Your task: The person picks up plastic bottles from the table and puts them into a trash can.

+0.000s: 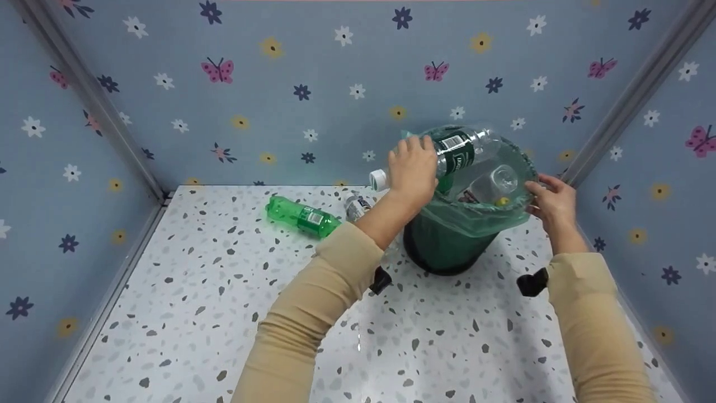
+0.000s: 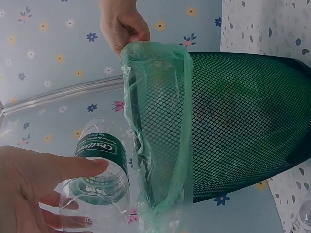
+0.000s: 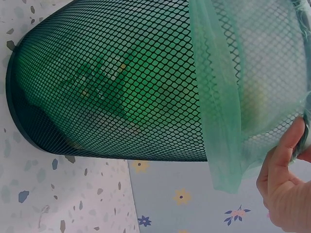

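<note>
My left hand (image 1: 414, 170) grips a clear plastic water bottle (image 1: 460, 151) with a dark green label and white cap. The bottle lies tilted over the mouth of a green mesh waste bin (image 1: 450, 246), its cap end toward the left. In the left wrist view, the thumb lies along one side of the bottle (image 2: 102, 148) and the fingers on the other. My right hand (image 1: 554, 204) pinches the bin's rim on its right side, over the green plastic bag (image 3: 218, 97) that lines it. Inside sits another clear plastic container (image 1: 503, 179) beside a small yellow thing (image 1: 502, 201).
A green plastic bottle (image 1: 302, 217) lies on the speckled white tabletop (image 1: 224, 313), left of the bin. Close by is a clear bottle (image 1: 357, 207), partly hidden by my left arm. Blue flowered panels (image 1: 313, 73) wall in the back and both sides.
</note>
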A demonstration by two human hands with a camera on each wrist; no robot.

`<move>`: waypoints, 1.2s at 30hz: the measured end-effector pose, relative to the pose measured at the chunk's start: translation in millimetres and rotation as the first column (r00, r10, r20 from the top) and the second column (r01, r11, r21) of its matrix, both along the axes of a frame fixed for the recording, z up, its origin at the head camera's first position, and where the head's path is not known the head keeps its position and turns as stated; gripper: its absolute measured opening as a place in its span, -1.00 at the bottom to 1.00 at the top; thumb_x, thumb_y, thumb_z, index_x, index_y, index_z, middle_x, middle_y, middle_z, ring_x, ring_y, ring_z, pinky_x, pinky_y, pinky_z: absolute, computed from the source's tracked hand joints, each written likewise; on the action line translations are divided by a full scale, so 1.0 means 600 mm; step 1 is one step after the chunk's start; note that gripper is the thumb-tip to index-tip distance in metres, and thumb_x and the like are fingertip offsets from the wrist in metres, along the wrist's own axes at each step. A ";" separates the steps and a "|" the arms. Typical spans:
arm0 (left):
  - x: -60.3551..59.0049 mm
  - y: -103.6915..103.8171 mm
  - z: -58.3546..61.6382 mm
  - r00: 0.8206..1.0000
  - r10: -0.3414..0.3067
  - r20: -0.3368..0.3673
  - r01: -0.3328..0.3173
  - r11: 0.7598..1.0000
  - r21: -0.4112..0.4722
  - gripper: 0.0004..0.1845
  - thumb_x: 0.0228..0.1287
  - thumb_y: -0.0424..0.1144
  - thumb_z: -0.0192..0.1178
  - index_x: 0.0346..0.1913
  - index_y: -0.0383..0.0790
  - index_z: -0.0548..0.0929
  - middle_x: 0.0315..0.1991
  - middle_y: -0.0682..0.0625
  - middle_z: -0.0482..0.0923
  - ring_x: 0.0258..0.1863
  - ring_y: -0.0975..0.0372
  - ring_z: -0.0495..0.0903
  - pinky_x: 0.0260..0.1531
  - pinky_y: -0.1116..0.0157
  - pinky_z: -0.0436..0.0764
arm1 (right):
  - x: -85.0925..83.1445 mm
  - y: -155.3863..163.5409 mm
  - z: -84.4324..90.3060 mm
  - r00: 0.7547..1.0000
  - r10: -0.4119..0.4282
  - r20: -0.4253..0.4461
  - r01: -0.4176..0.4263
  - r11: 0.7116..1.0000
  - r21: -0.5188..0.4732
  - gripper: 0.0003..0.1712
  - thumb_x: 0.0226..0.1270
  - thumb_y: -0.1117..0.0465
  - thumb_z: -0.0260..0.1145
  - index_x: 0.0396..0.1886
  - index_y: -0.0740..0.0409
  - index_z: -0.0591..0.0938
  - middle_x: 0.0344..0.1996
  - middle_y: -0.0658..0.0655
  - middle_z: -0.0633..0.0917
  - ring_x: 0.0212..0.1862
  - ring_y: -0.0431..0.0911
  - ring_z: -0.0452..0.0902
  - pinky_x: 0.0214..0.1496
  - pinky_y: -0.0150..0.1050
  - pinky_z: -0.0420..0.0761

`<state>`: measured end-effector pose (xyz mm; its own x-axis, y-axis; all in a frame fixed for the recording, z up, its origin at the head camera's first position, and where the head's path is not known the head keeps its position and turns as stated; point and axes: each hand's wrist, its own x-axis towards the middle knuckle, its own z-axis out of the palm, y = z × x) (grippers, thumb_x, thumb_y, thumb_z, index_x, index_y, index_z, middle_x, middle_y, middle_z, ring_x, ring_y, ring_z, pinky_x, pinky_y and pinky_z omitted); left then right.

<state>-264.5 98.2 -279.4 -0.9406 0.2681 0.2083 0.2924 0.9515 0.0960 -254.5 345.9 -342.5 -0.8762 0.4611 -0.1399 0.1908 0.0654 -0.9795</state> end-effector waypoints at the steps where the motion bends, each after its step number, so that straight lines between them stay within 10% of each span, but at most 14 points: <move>1: -0.004 0.005 0.000 1.000 0.006 0.004 -0.006 1.000 -0.013 -0.26 0.12 0.01 0.17 0.29 -0.25 0.16 0.13 -0.11 0.26 0.09 0.09 0.26 0.02 0.19 0.33 | 0.000 0.000 0.000 1.000 -0.003 -0.008 0.003 1.000 -0.010 -0.41 0.23 0.19 0.17 0.25 0.21 0.28 -0.27 0.02 0.49 -0.43 -0.25 0.53 -0.46 -0.49 0.52; 18: -0.035 0.049 -0.001 0.999 0.042 -0.015 -0.044 0.975 -0.218 -0.41 0.15 -0.06 0.15 0.21 -0.24 0.32 0.00 -0.11 0.34 0.01 0.04 0.32 0.00 0.09 0.34 | 0.004 0.000 0.004 1.000 -0.002 -0.013 0.001 0.998 -0.068 -0.40 0.23 0.23 0.17 0.26 0.23 0.26 -0.30 0.02 0.48 -0.48 -0.24 0.52 -0.48 -0.46 0.53; 36: -0.005 0.064 0.019 0.994 -0.064 -0.086 0.041 0.967 -0.253 -0.54 0.25 -0.13 0.04 0.19 -0.18 0.37 0.05 -0.11 0.31 0.09 0.04 0.29 0.10 0.05 0.24 | 0.002 0.000 0.002 1.000 -0.012 -0.025 0.010 0.998 -0.055 -0.41 0.22 0.24 0.17 0.25 0.23 0.27 -0.32 0.01 0.49 -0.51 -0.26 0.53 -0.52 -0.48 0.52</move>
<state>-267.2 136.7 -267.7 -0.9035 0.3714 0.2140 0.3389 0.9246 -0.1737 -253.1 346.0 -341.4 -0.8748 0.4629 -0.1428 0.1659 0.0093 -0.9861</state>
